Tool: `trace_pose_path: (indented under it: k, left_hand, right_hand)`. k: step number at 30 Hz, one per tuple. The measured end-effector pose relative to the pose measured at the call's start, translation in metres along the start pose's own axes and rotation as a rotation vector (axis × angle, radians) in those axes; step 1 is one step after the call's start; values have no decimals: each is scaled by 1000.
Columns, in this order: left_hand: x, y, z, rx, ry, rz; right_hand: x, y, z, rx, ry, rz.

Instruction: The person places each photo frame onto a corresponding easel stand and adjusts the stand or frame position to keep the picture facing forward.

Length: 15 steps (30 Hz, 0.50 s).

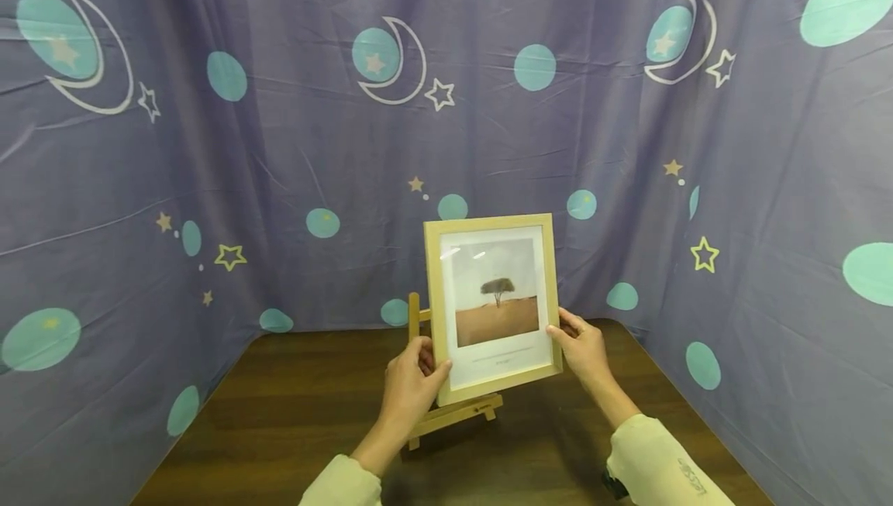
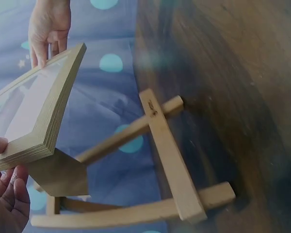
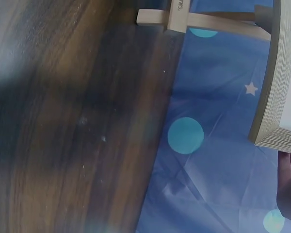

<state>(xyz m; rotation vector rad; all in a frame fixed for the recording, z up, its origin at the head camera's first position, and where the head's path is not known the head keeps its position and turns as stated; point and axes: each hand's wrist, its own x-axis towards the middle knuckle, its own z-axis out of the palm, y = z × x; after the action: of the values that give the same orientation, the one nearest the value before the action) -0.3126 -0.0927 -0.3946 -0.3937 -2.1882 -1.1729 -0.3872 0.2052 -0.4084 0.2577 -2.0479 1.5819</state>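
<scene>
A picture frame [image 1: 497, 308] with a light wood border and a print of a tree is held up between both hands, slightly tilted. My left hand [image 1: 410, 378] grips its lower left edge, thumb on the front and fingers behind. On the opposite edge, my right hand [image 1: 583, 347] pinches the border the same way. Behind and below the frame stands a small wooden easel [image 1: 453, 414], mostly hidden by it in the head view. From the left wrist, the frame's bottom edge shows apart from the easel's crossbar [image 2: 172, 155], and a flap [image 2: 60, 174] juts from the frame's back.
The easel stands on a dark brown wooden table [image 1: 279, 413]. Purple-grey curtains [image 1: 293, 134] printed with moons, stars and teal dots surround the table at the back and both sides. A small dark object [image 1: 614, 484] shows beside the right sleeve.
</scene>
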Motion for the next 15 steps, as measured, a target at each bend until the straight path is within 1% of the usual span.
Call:
trace_pose_path:
  k: [7,10,15]
  left_hand:
    - [-4,-19,-6,30,10,-55]
    - [-7,-26,-9,40,7,-67]
    - [-12,-38,-13,57,10,-92]
  right_hand:
    - [0,6,20,16,-43,26]
    - [-1,9,29,16,-47,44]
    - [-5,13,44,-2,-37,36]
